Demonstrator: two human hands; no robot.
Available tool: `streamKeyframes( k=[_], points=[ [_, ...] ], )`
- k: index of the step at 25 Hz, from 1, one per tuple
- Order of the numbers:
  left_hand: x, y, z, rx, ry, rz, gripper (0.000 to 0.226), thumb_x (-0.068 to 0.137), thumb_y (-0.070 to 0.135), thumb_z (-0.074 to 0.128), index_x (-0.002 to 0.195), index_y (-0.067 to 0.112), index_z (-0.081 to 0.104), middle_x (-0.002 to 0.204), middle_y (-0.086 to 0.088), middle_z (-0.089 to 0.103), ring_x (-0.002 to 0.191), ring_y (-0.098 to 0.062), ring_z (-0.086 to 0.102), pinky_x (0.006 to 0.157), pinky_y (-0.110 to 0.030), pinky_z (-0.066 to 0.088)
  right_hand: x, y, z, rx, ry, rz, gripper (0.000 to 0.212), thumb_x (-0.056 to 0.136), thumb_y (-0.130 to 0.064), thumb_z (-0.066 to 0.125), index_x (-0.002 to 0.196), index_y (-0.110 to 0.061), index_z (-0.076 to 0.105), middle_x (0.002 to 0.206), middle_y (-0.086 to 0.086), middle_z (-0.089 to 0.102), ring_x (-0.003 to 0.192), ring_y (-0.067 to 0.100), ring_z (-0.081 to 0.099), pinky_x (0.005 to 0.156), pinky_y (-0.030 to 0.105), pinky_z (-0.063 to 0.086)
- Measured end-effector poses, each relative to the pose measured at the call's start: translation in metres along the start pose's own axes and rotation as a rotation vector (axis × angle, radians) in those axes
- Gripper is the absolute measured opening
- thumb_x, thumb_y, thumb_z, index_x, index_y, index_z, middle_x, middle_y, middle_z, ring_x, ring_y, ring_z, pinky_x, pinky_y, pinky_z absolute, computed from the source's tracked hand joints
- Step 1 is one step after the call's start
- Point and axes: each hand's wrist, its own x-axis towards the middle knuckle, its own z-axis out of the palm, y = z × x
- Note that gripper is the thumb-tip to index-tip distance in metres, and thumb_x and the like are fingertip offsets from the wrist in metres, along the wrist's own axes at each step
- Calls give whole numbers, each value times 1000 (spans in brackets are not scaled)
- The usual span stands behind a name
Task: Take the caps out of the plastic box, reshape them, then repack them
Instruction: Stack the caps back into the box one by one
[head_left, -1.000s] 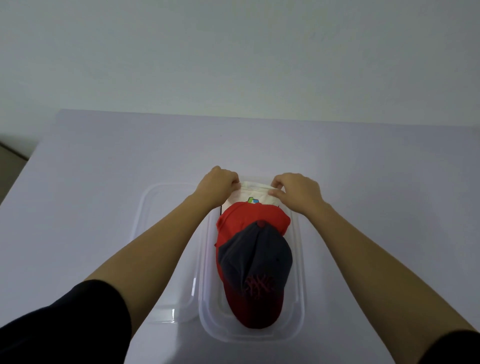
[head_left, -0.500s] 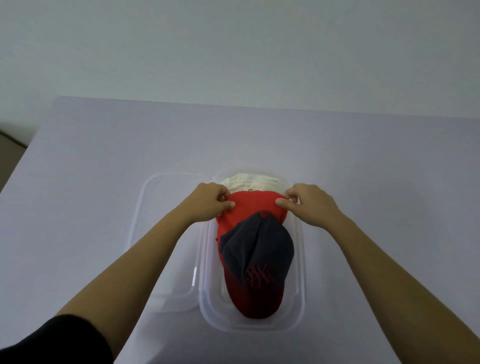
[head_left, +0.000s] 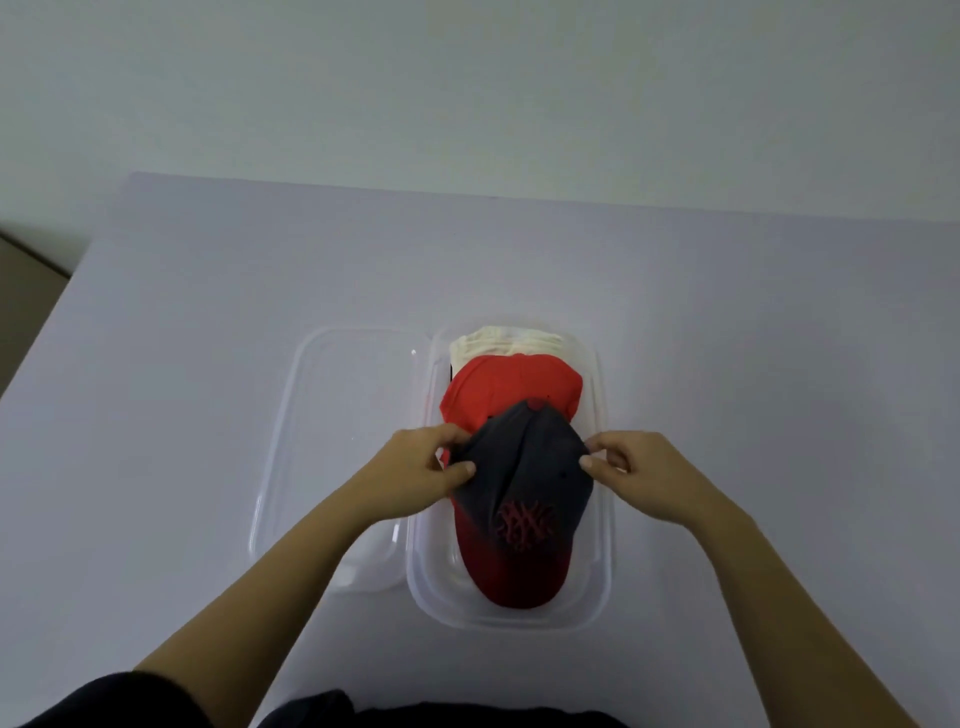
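A clear plastic box (head_left: 602, 545) sits in the middle of the table with three caps stacked in a row inside. Nearest me lies a dark grey cap (head_left: 524, 467) with a red brim and red embroidered logo. Behind it is a red cap (head_left: 509, 382), and at the far end a cream cap (head_left: 498, 343) peeks out. My left hand (head_left: 415, 480) pinches the grey cap's left side. My right hand (head_left: 644, 475) pinches its right side with thumb and fingers.
The box's clear lid (head_left: 332, 441) lies flat on the table, touching the box's left side. The pale table (head_left: 182, 415) ends at a wall behind and drops off at the left edge.
Both hands moved toward me, from the cream cap at the far end, over the red cap, to the sides of the grey cap.
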Motion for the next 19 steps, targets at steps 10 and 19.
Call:
streamKeyframes(
  k=[10,19],
  points=[
    [5,-2,15,206,227,-113,26,93,21,53,99,2,69,87,-12,73,76,-26,66,82,-38,52,-1,-19,33,-147,277,127,30,93,-42,49,104,-18,63,81,-7,60,75,14,55,58,25,37],
    [-34,-112,10,-48,636,-791,64,91,40,55,136,-1,37,140,-23,38,124,-42,37,99,-51,34,-39,-1,102,431,389,318,48,100,-28,34,145,-11,28,147,9,40,132,29,42,110,38,33]
  ],
)
